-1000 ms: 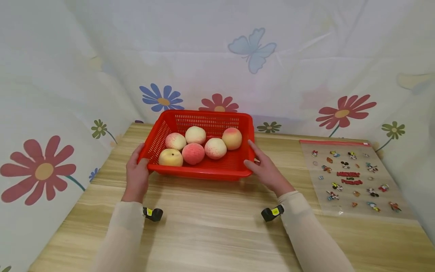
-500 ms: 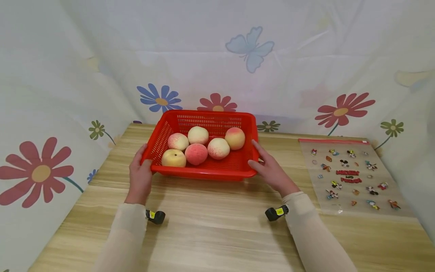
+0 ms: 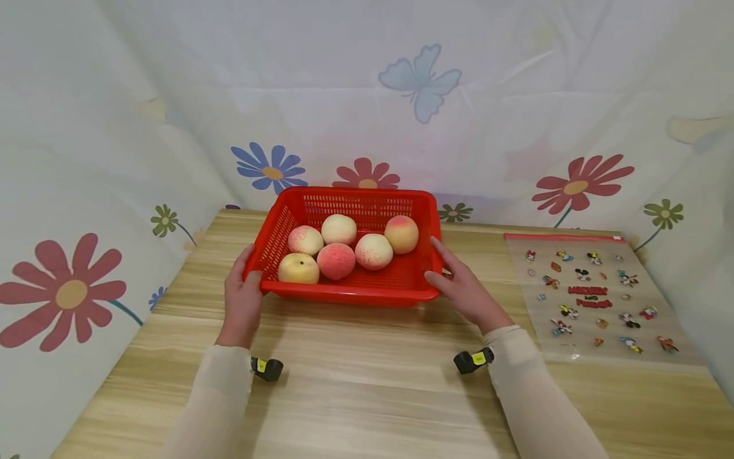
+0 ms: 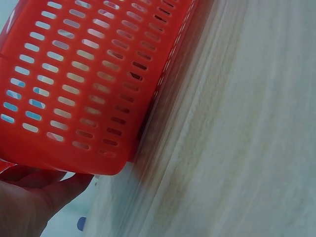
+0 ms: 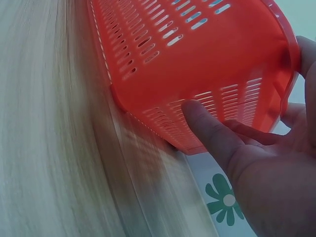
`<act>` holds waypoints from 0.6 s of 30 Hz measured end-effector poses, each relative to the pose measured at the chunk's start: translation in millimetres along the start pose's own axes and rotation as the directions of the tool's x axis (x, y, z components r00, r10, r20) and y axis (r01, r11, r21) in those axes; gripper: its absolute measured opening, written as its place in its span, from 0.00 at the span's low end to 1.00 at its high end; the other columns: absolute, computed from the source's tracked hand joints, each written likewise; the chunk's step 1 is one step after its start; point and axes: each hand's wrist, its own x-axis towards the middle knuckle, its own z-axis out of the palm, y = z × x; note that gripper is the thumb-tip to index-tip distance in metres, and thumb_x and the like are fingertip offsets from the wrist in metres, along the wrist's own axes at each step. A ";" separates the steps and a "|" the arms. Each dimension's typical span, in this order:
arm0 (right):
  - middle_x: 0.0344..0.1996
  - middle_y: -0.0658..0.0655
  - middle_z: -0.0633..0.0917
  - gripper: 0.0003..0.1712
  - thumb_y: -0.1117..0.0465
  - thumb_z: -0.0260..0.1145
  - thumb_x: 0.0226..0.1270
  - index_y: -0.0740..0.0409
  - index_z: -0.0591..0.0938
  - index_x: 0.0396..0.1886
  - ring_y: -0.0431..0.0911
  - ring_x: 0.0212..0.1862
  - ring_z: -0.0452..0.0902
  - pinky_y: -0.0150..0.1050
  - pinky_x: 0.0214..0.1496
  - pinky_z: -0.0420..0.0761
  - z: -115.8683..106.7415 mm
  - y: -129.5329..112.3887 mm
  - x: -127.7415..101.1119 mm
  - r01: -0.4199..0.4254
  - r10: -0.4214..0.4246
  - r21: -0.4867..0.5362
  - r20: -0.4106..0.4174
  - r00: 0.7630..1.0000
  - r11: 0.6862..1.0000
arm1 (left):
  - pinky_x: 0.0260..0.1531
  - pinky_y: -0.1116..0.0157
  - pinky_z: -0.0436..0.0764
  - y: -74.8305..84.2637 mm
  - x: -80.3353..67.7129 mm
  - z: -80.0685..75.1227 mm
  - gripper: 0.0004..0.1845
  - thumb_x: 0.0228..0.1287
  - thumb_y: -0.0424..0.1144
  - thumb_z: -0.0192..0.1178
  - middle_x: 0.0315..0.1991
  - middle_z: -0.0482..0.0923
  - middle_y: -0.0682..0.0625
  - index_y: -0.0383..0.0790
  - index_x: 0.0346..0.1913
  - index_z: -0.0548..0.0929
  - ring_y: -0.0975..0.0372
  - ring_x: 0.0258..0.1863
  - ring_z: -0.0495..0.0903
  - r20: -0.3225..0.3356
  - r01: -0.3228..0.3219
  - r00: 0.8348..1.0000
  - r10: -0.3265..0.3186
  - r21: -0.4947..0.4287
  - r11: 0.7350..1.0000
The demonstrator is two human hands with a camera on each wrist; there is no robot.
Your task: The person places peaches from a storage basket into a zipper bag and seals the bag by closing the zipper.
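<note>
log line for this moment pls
left hand grips red basket left end | right hand grips right end | five peaches inside | basket on wooden table

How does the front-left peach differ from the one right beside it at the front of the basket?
The front-left peach is pale yellow-orange with a dark stem dimple showing; the peach beside it is deep pink-red and shows no dimple. The yellow one sits nearest the left hand, the pink one nearer the middle. Both are round, similar in size, and lie in the red basket.

sticker sheet on wooden table, flowered cloth behind.
</note>
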 end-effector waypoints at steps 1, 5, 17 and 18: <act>0.76 0.54 0.56 0.41 0.52 0.58 0.72 0.34 0.48 0.78 0.58 0.67 0.69 0.50 0.58 0.80 -0.3 -0.2 -0.6 -0.001 0.001 -0.001 -0.002 1.000 1.000 | 0.61 0.57 0.72 -0.1 -0.4 0.4 0.29 0.75 0.36 0.36 0.77 0.51 0.54 0.57 0.76 0.53 0.54 0.71 0.62 0.003 -0.001 1.000 0.001 0.004 1.000; 0.76 0.53 0.56 0.41 0.52 0.58 0.72 0.33 0.49 0.77 0.58 0.66 0.69 0.50 0.58 0.80 -2.5 -0.7 -2.9 -0.012 0.012 -0.004 -0.003 1.000 1.000 | 0.61 0.57 0.72 0.3 -2.5 2.1 0.29 0.75 0.37 0.36 0.77 0.51 0.55 0.58 0.76 0.53 0.54 0.71 0.62 0.005 -0.009 1.000 0.009 0.019 1.000; 0.76 0.52 0.56 0.39 0.54 0.56 0.73 0.31 0.49 0.77 0.59 0.67 0.68 0.50 0.58 0.80 -11.5 5.5 -7.0 -0.021 0.021 -0.008 -0.004 1.000 1.000 | 0.62 0.56 0.73 0.6 -6.6 11.2 0.29 0.74 0.36 0.37 0.75 0.54 0.55 0.58 0.75 0.56 0.55 0.69 0.64 -0.002 -0.031 1.000 0.031 0.035 0.999; 0.76 0.52 0.56 0.39 0.54 0.56 0.73 0.30 0.49 0.77 0.59 0.67 0.67 0.50 0.58 0.80 -12.5 6.2 -7.4 -0.023 0.023 -0.009 -0.004 1.000 1.000 | 0.62 0.56 0.73 0.5 -6.8 12.3 0.29 0.74 0.36 0.37 0.75 0.55 0.54 0.58 0.75 0.56 0.55 0.69 0.65 -0.003 -0.039 0.999 0.039 0.032 0.999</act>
